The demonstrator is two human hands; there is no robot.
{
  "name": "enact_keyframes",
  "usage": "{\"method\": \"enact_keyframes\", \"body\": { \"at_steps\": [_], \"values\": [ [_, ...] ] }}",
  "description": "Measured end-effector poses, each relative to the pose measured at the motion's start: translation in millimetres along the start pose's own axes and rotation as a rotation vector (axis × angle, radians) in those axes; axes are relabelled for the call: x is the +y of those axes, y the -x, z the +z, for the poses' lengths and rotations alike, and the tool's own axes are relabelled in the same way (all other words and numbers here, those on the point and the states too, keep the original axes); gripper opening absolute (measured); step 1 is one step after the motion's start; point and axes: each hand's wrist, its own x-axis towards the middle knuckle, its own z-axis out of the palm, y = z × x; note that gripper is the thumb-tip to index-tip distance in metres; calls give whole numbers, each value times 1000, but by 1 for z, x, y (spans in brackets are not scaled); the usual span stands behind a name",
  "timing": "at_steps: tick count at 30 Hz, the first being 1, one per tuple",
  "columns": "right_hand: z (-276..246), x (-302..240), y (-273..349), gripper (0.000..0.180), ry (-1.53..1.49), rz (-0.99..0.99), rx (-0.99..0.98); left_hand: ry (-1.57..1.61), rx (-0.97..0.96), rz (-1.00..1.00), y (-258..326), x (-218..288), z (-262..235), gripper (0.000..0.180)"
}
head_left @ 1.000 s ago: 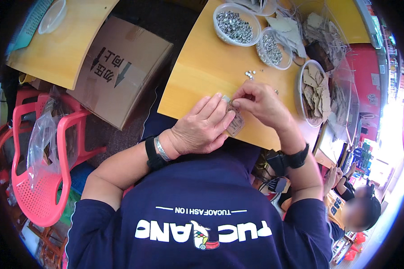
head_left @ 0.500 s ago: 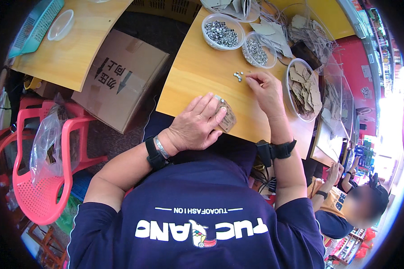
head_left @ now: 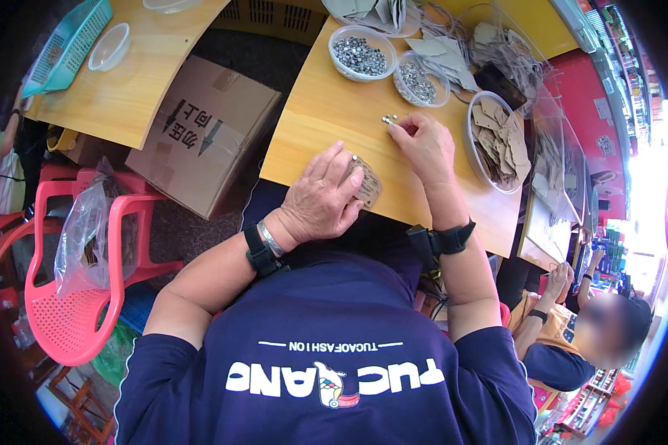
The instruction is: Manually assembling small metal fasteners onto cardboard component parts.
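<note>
My left hand (head_left: pixel 323 196) lies flat on a brown paper tag (head_left: pixel 367 185) near the front edge of the yellow table (head_left: pixel 312 111), pinning it down; a small metal piece shows at the fingertips. Farther out, my right hand (head_left: pixel 421 142) has its fingers pinched at a few small loose metal eyelets (head_left: pixel 388 119) lying on the table. Whether one is between the fingers I cannot make out.
Two clear bowls of metal eyelets (head_left: pixel 360 52) (head_left: pixel 419 80) stand at the back, a bowl of brown tags (head_left: pixel 497 141) at the right, loose tags behind. A cardboard box (head_left: pixel 200 137) and a pink plastic chair (head_left: pixel 74 282) are at the left. Another person (head_left: pixel 571 334) sits at lower right.
My right hand has left the tag and reached out to the loose eyelets. The left hand stays flat on the tag.
</note>
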Motion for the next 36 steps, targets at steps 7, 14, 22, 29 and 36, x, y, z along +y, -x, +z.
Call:
{"method": "enact_keyframes", "body": {
  "at_steps": [7,14,22,29,36],
  "values": [
    [1,-4,-5,21,9,75,-12,174,73,148,4,-5,-12,51],
    [1,10,-4,22,-128,98,-24,162,60,215,8,0,-12,44],
    [7,-8,-3,27,-42,146,30,142,-20,213,9,-3,-10,41],
    [12,-8,-1,22,-10,86,80,132,-25,208,9,-3,-9,40],
    [16,2,9,16,3,24,81,120,-17,209,8,-3,-8,39]
  ]
}}
